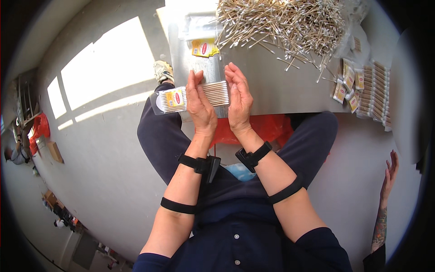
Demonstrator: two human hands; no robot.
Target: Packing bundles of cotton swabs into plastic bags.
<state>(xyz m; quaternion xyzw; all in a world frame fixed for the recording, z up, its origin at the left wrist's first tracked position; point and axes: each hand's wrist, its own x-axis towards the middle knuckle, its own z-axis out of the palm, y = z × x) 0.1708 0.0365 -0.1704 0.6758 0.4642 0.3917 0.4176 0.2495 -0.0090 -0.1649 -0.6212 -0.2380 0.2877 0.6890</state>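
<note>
A flat row of cotton swabs in a clear plastic sleeve, with a yellow and white label card near its left end, lies across my hands at the table's near edge. My left hand is closed round the middle of this pack, its fingers reaching over the top. At the pack's right end my right hand stands on edge, fingers stretched out and palm toward the swab tips. The palm is at or very near those tips; I cannot tell whether it touches. Beyond my hands lie yellow label cards on the metal table.
A large heap of loose cotton swabs covers the table's far side. At the right are small labelled packs and a row of filled packs. Another person's hand shows at far right. A red bag hangs below the table.
</note>
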